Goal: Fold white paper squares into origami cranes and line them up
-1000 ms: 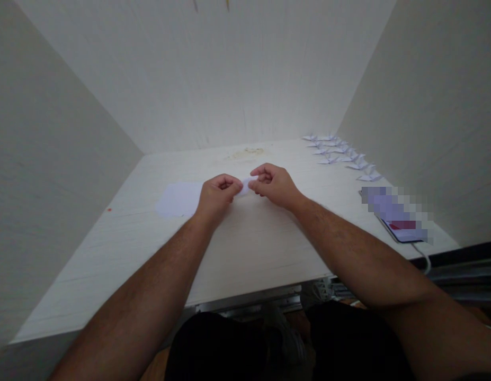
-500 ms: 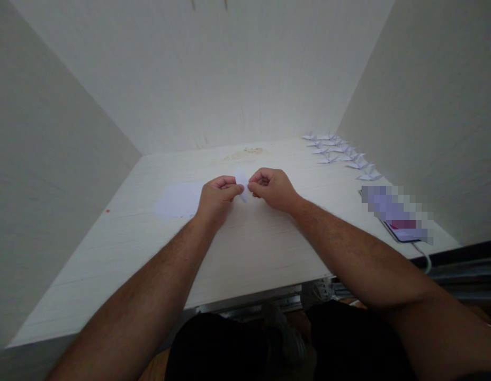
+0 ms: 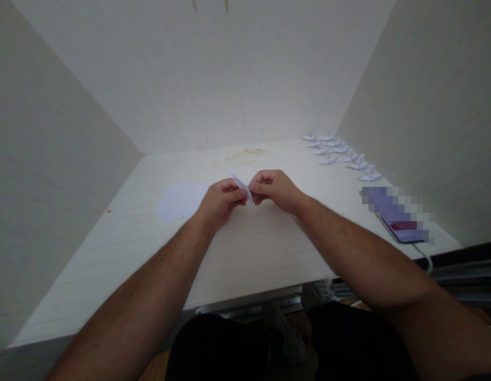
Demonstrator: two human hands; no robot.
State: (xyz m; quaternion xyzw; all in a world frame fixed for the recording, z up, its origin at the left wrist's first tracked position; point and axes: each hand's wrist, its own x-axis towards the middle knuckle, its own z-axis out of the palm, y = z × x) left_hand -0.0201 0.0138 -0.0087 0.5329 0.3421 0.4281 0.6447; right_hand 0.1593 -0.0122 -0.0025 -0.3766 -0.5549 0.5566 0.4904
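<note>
My left hand (image 3: 219, 201) and my right hand (image 3: 275, 189) meet over the middle of the white table (image 3: 249, 248). Both are closed in a pinch on a small folded piece of pale paper (image 3: 242, 186), which stands up tilted between the fingertips, just above the tabletop. A flat sheet of pale paper (image 3: 179, 201) lies on the table just left of my left hand.
Several small folded paper figures (image 3: 340, 154) lie in a row at the far right, along the right wall. A phone (image 3: 400, 219) with a white cable (image 3: 422, 256) rests at the right near the table's front edge. White walls close in the table on three sides.
The folded paper has turned from lying flat between my fingers to standing up tilted. Both hands have drawn slightly closer together and nearer to me.
</note>
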